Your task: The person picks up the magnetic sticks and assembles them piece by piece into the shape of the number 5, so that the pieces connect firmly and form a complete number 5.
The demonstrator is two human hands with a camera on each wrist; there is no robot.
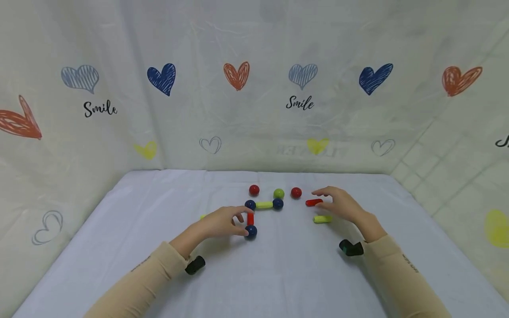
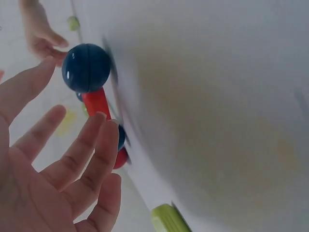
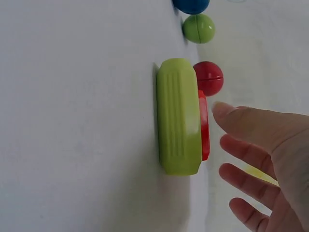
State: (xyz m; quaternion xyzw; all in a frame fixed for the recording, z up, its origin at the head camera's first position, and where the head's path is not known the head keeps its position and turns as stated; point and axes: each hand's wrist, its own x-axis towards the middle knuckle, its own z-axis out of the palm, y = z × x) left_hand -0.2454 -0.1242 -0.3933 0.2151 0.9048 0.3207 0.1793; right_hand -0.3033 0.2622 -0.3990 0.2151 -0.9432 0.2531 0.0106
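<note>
Two navy balls and a yellow-green rod (image 1: 264, 205) make a row, joined by a red rod (image 1: 250, 219) to a nearer navy ball (image 1: 251, 232). Beside this L-shaped piece is my left hand (image 1: 220, 221), fingers loosely bent and spread, thumb tip right at the near ball (image 2: 87, 67). In the left wrist view, the fingertips overlap the red rod without closing round it. My right hand (image 1: 343, 204) hovers around a loose red rod (image 1: 314, 202), thumb and fingers apart. Nearer me lies another yellow-green rod (image 3: 178, 116), partly covering the red one in the right wrist view.
Behind the joined piece sit a red ball (image 1: 254, 190), a green ball (image 1: 279, 194) and another red ball (image 1: 296, 192). A yellow-green piece (image 1: 203, 217) shows partly behind my left hand. A white cloth (image 1: 286, 274) covers the table, with a printed curtain (image 1: 262, 119) behind.
</note>
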